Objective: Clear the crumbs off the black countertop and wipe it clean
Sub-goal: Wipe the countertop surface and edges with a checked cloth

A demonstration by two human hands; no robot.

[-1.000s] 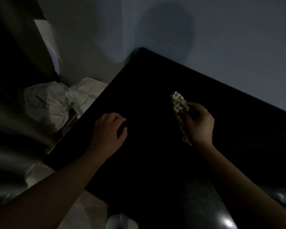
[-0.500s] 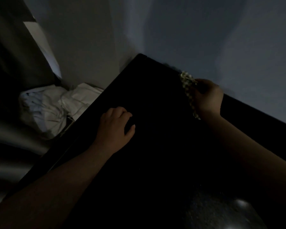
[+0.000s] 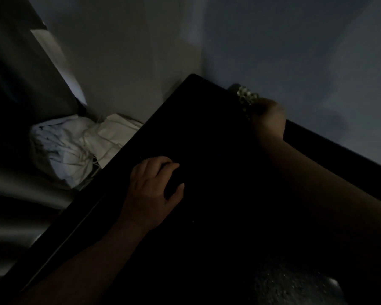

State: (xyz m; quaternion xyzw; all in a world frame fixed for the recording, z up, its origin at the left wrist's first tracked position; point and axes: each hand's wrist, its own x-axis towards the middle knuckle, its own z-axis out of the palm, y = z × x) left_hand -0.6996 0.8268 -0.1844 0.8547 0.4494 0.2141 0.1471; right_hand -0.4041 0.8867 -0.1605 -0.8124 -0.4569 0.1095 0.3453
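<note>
The scene is very dim. The black countertop [image 3: 211, 137] runs diagonally from the lower left to a far corner against the wall. My right hand [image 3: 269, 118] grips a checkered cloth [image 3: 246, 99] at the counter's far edge, right where it meets the wall. My left hand [image 3: 154, 190] rests on the counter near its left edge, fingers curled, thumb out to the right; nothing shows inside it. Crumbs cannot be made out on the dark surface.
A white crumpled bag or bundle [image 3: 75, 146] lies on the floor left of the counter. Grey walls [image 3: 295, 51] close in behind. A speckled, glossy patch of counter [image 3: 295, 285] shows at the bottom right.
My right hand has carried the cloth from the middle of the counter up to its far edge at the wall. My left hand has stayed in about the same place.
</note>
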